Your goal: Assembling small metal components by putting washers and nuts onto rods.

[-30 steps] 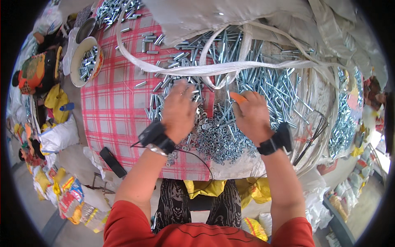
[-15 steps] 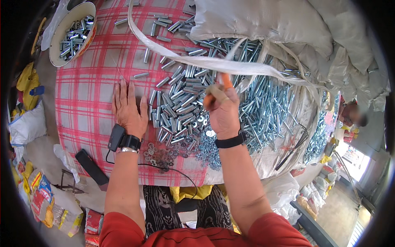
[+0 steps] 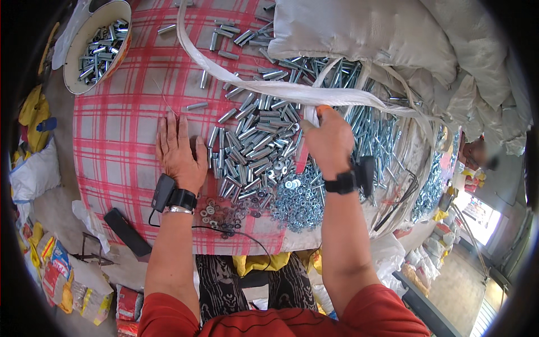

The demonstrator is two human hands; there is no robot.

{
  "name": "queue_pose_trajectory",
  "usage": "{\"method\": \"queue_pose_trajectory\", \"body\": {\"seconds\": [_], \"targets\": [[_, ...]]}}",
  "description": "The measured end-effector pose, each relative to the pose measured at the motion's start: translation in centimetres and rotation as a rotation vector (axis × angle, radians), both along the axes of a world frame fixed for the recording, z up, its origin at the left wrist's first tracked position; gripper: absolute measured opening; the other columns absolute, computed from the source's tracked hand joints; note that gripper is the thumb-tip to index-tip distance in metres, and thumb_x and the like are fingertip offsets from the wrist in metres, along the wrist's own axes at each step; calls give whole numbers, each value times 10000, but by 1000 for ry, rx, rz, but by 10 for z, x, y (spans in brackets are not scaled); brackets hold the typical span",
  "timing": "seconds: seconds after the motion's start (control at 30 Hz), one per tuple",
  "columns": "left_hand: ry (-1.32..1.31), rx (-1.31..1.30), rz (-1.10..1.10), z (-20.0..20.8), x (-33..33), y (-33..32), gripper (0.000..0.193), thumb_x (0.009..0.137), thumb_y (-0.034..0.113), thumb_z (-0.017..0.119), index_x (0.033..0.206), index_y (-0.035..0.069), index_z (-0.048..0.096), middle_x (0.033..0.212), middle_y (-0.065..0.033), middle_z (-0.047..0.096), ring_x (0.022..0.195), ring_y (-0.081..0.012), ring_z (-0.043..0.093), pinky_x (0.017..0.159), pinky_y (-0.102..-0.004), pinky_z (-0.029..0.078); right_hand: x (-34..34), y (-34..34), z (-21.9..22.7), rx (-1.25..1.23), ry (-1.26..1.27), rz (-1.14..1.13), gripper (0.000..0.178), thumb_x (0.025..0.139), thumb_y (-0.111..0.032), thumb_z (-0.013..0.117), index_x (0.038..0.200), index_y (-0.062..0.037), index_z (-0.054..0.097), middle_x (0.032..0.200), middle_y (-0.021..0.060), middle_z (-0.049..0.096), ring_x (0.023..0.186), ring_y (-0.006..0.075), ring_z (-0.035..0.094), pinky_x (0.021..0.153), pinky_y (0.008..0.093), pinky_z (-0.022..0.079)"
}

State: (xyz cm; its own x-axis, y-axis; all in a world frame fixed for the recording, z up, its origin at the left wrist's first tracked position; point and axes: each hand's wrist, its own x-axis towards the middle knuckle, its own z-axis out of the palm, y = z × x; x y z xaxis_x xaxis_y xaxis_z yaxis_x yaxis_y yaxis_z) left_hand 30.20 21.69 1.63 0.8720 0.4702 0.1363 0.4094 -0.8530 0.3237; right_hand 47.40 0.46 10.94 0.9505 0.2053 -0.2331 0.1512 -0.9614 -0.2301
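My left hand (image 3: 182, 154) lies flat on the red-and-white checked cloth (image 3: 120, 146), fingers spread and empty, beside a heap of short metal sleeves (image 3: 261, 132). My right hand (image 3: 331, 140) is curled, back upward, between that heap and a pile of long thin bolts (image 3: 373, 135). Something orange (image 3: 322, 110) shows at its fingertips; whether it is held or covers a finger I cannot tell. Small nuts (image 3: 297, 205) are heaped below that hand. Flat washers (image 3: 210, 210) lie scattered to their left. A white fabric strap (image 3: 269, 87) crosses above the metal parts.
An oval enamel basin (image 3: 70, 70) with more sleeves stands at the far left. Stuffed whitish sacks (image 3: 359, 31) fill the far right. A black oblong device (image 3: 127, 231) lies at the near left edge; a thin black cable (image 3: 247, 235) runs from my left wrist device. Black-framed glasses (image 3: 396, 196) rest at right.
My right hand has moved right and turned its back upward, uncovering a strip of cloth between the sleeves and the bolts. My left hand stays flat in nearly the same place.
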Motion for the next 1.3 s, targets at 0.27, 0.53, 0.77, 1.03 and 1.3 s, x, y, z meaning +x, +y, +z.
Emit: {"method": "queue_pose_trajectory", "body": {"seconds": [0.27, 0.53, 0.77, 1.03, 1.3], "targets": [[25, -2, 12, 1, -8, 2, 584, 876, 249, 537, 1408, 52, 398, 1491, -192, 325, 1383, -358, 284, 1132, -490, 187, -12, -76, 68, -120, -479, 247, 260, 729, -230, 755, 877, -33, 673, 770, 142, 617, 772, 320, 605, 698, 411, 469], [25, 47, 2, -1, -6, 3, 556, 876, 258, 542, 1379, 48, 435, 1479, -189, 351, 1374, -363, 307, 1125, -490, 210, 26, -87, 22, 205, -333, -588, 332, 809, -145, 732, 1063, -4, 571, 697, 40, 606, 601, 202, 588, 617, 356, 474], [-27, 28, -4, 6, -3, 3, 515, 870, 242, 573, 1339, 47, 485, 1463, -179, 382, 1362, -366, 325, 1116, -492, 226, 4, -87, -9, 421, -378, -544, 454, 757, -5, 725, 1144, 24, 489, 909, 77, 593, 781, 118, 583, 703, 238, 479], [-134, -61, -266, 31, 100, -21, 238, 844, 134, 611, 1052, 20, 625, 1075, -185, 609, 1030, -394, 544, 881, -503, 413, 8, -133, 28, 1067, -292, -448, 462, 759, 182, 568, 1184, 4, 529, 930, 30, 587, 817, 91, 579, 755, 227, 472], [-160, 84, -474, 8, 225, -100, 769, 817, 597, 579, 1309, 14, 478, 1306, -216, 496, 1161, -433, 507, 982, -497, 418, 46, -175, 15, 505, -493, -493, 173, 856, -142, 666, 992, -37, 648, 784, 42, 614, 637, 129, 583, 639, 260, 476]]}}
